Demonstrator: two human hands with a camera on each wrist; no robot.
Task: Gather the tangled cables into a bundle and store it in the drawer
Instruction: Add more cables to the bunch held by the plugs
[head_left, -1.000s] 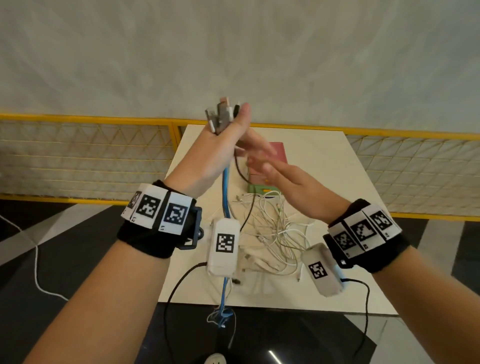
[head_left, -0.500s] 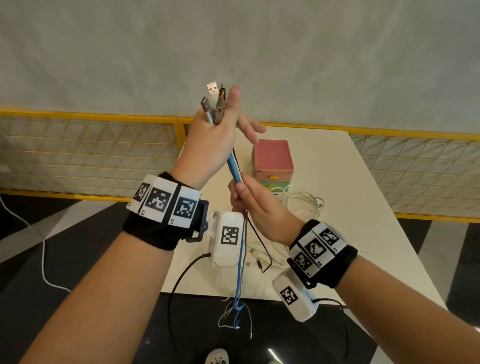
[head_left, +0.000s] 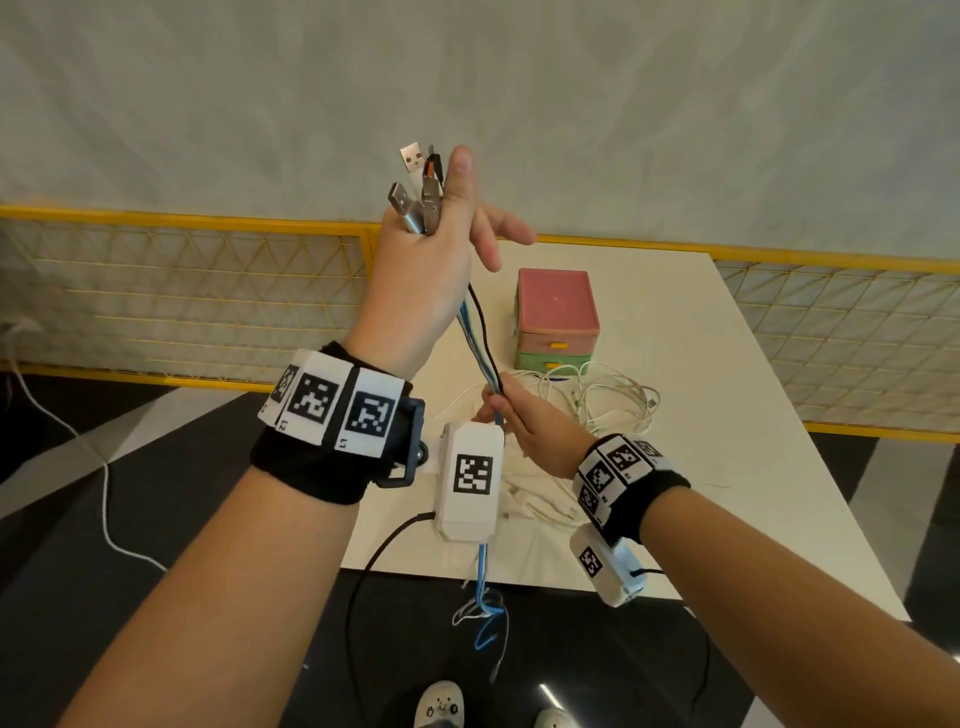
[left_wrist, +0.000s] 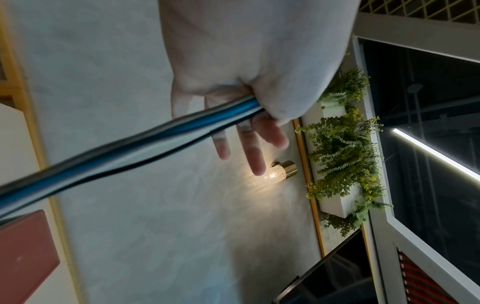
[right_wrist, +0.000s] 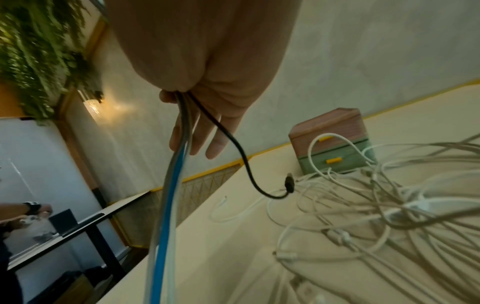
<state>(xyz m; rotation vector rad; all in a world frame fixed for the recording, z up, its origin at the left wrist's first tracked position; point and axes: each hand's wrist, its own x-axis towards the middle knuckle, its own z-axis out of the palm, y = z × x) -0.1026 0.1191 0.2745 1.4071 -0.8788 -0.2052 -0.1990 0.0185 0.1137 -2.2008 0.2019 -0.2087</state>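
Raised left hand (head_left: 426, 275) pinches the cable bundle (head_left: 480, 338) under its thumb, fingers spread; lower right hand (head_left: 524, 421) grips it.

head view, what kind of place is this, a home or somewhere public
Probably a public indoor space, like an office lounge or cafe: a yellow mesh railing by the table, a planter of greenery and a wall lamp.

no readable text, only coded square markers on wristbands (head_left: 332, 402)

head looks down, wrists close, sharing cables (head_left: 480, 338)
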